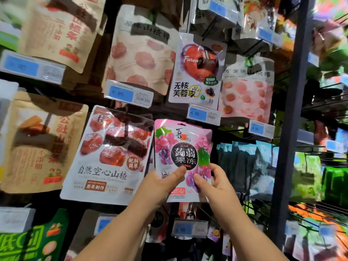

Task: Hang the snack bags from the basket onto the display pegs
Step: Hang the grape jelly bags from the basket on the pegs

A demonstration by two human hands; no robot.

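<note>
A pink and purple grape jelly snack bag [181, 147] is held upright in front of the display rack, in the gap between hanging products. My left hand [160, 182] grips its lower left part, thumb laid across the front. My right hand [214, 182] pinches its lower right edge. The hang hole at the bag's top sits just under the 4.90 price tag [204, 114]. The peg behind the bag is hidden. No basket is in view.
A white hawthorn bag [108, 157] hangs directly left of the held bag, a plum bag [197, 72] above it, blue bags [244, 166] to the right. A dark upright post [290, 129] divides the rack. A price tag [190, 228] juts out below.
</note>
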